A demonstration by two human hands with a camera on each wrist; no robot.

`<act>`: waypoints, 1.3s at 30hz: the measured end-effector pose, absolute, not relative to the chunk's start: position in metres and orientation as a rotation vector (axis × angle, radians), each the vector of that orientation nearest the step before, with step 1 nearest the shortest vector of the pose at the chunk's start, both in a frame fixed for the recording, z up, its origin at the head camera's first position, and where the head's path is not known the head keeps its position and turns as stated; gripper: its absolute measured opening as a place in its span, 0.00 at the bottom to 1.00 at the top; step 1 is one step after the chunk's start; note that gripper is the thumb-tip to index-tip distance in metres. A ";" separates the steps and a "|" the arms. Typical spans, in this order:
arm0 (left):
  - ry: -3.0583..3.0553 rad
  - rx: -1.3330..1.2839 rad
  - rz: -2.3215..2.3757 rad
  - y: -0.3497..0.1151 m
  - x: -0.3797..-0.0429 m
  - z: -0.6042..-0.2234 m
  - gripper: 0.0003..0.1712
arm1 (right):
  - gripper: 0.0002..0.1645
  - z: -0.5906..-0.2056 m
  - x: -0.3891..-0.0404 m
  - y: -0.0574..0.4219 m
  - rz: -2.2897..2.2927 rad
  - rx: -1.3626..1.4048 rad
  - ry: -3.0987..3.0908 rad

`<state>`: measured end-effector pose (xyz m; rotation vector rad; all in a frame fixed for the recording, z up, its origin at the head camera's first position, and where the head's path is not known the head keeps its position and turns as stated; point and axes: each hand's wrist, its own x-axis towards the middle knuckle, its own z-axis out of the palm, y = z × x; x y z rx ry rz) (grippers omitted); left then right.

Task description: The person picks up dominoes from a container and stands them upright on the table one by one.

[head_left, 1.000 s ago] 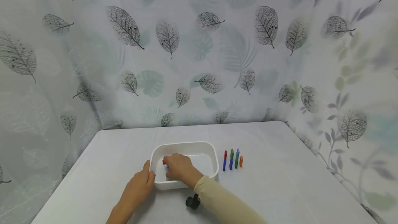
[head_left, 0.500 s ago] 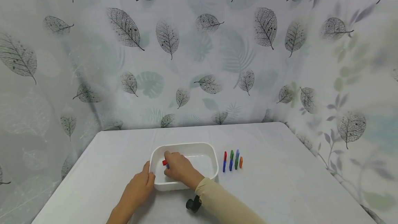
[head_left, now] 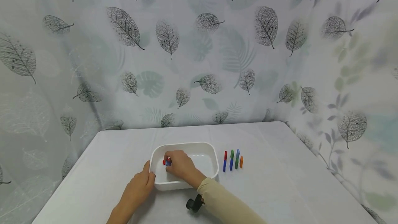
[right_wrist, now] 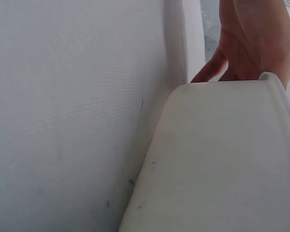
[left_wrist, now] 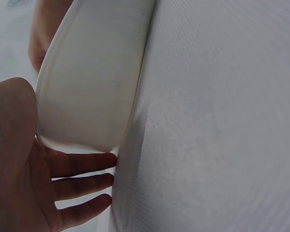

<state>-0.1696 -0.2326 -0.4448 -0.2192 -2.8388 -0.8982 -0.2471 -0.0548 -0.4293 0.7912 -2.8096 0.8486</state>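
Observation:
Inside a white tray (head_left: pixel 199 145), toward its left end, my right hand (head_left: pixel 179 164) reaches in with bent fingers. It pinches small red and blue blocks (head_left: pixel 168 163), partly covered by the fingertips. My left hand (head_left: pixel 139 186) touches the tray's left end near the front corner. In the left wrist view, its fingers (left_wrist: pixel 82 187) stretch fairly straight along the end, tips low by the table, with the thumb near the rim. The right wrist view looks along the tray's front wall (right_wrist: pixel 222 159), with the left hand (right_wrist: pixel 253 43) at the far corner.
Right of the tray, several small coloured pieces lie in a row: a red-and-blue one (head_left: pixel 225 161), a green-and-blue one (head_left: pixel 231 160), a light-blue-and-green one (head_left: pixel 237 159) and an orange one (head_left: pixel 241 162). A small black camera (head_left: pixel 194 203) hangs under the right wrist. A white cloth covers the table (head_left: pixel 280 182).
The right hand's fingers have shifted a little within the tray, and more of the red and blue blocks shows now. The left hand and tray stay in place.

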 end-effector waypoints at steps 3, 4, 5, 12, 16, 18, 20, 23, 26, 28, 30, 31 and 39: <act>-2.838 -0.218 -0.900 -0.232 -0.170 -0.444 0.25 | 0.13 -0.428 -0.247 -0.053 0.877 0.772 -2.799; -2.838 -0.216 -0.900 -0.232 -0.170 -0.444 0.25 | 0.14 -0.427 -0.247 -0.053 0.889 0.764 -2.797; -2.839 -0.214 -0.902 -0.232 -0.170 -0.444 0.25 | 0.14 -0.426 -0.246 -0.052 0.906 0.756 -2.795; -2.846 -0.210 -0.905 -0.233 -0.170 -0.443 0.25 | 0.12 -0.419 -0.241 -0.046 1.019 0.751 -2.745; -2.861 -0.199 -0.899 -0.233 -0.170 -0.443 0.26 | 0.12 -0.415 -0.239 -0.044 1.075 0.758 -2.702; -2.869 -0.189 -0.905 -0.234 -0.170 -0.444 0.26 | 0.12 -0.414 -0.238 -0.042 1.104 0.756 -2.676; -2.872 -0.189 -0.910 -0.233 -0.170 -0.443 0.26 | 0.12 -0.412 -0.238 -0.041 1.131 0.752 -2.653; -2.875 -0.187 -0.913 -0.233 -0.170 -0.442 0.26 | 0.11 -0.410 -0.236 -0.039 1.160 0.754 -2.622; -2.872 -0.185 -0.913 -0.232 -0.169 -0.441 0.26 | 0.10 -0.409 -0.234 -0.036 1.190 0.756 -2.591; -2.868 -0.185 -0.913 -0.232 -0.170 -0.442 0.26 | 0.10 -0.408 -0.233 -0.033 1.211 0.750 -2.570; -2.860 -0.190 -0.922 -0.232 -0.169 -0.442 0.25 | 0.09 -0.408 -0.232 -0.031 1.229 0.739 -2.555; -2.858 -0.191 -0.921 -0.232 -0.169 -0.443 0.25 | 0.09 -0.407 -0.231 -0.029 1.237 0.731 -2.551; -2.871 -0.163 -0.900 -0.230 -0.168 -0.445 0.25 | 0.09 -0.403 -0.230 -0.016 1.277 0.683 -2.522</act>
